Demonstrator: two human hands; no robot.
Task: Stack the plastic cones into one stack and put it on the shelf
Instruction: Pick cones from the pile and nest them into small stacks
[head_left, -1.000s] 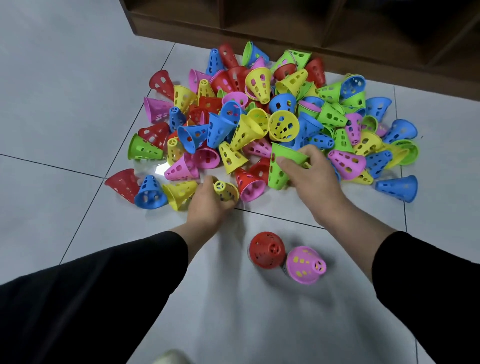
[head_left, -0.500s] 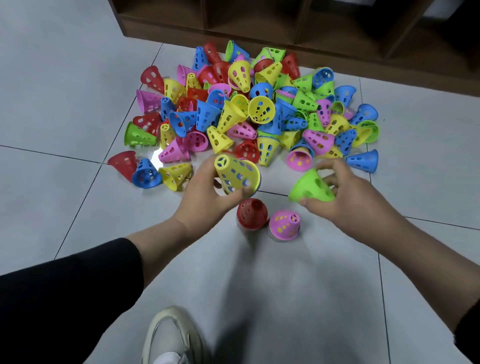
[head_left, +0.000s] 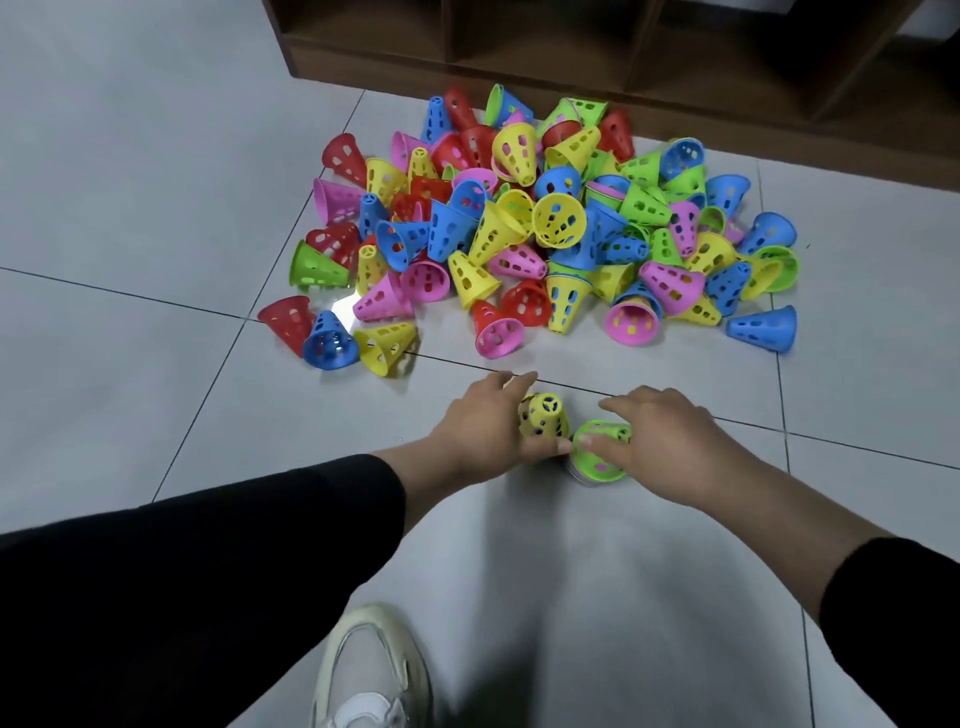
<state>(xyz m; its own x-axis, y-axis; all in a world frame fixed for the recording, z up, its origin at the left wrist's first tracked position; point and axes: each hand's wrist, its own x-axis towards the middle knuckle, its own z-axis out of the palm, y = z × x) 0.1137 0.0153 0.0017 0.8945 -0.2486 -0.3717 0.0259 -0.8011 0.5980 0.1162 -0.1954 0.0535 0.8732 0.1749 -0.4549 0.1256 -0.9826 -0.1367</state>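
Fingers of the left hand curled around a yellow perforated plastic cone, which stood narrow end up on the grey tiled floor. Fingers of the right hand gripped a green perforated plastic cone just beside it, also narrow end up; a little pink showed through its holes. Both forearms reached forward from black sleeves, above a pale sneaker at the bottom edge. Farther out lay a loose heap of red, blue, yellow, green and pink perforated cones, most on their sides. Beyond it stood a dark brown wooden shelf unit, its visible lower compartments dim.
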